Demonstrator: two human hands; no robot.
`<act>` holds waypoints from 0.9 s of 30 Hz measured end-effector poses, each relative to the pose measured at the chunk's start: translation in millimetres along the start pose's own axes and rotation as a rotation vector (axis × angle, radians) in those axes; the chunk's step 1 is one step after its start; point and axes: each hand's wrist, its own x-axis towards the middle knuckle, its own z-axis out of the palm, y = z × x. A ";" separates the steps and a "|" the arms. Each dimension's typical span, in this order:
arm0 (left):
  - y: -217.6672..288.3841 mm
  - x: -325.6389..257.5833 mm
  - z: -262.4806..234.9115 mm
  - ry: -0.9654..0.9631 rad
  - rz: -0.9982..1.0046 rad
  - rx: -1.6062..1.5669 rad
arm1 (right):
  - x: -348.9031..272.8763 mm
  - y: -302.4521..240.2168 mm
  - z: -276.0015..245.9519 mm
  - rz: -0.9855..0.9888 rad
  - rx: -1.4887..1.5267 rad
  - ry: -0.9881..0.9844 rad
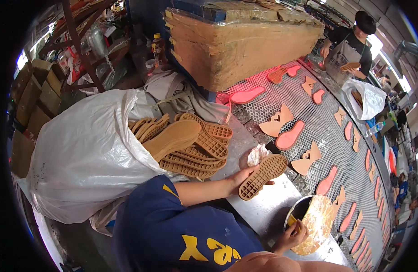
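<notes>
My left hand [244,176] is closed on the edge of a tan shoe sole [263,177], its gridded underside turned up. A crumpled whitish wad [258,155] lies just beyond that hand. At the lower right, my right hand [294,236] pinches a yellow handle [292,221] over a round pot [287,216]; the handle's lower end is hidden. A shiny yellowish cover [319,222] lies over part of the pot. To my left, several tan soles [195,147] are piled at the mouth of a white plastic sack [86,154].
A mesh conveyor [304,122] carries pink-topped soles [290,135] and tan cut pieces [306,157] in rows. A large taped brown box [245,45] stands over its far left side. A co-worker [354,45] works across the belt near a white bag [364,97]. A bottle [158,47] stands behind the sack.
</notes>
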 end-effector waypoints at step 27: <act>-12.9 4.3 -19.8 -0.076 0.030 -0.171 | -3.7 -8.9 -3.8 -0.005 -0.026 0.046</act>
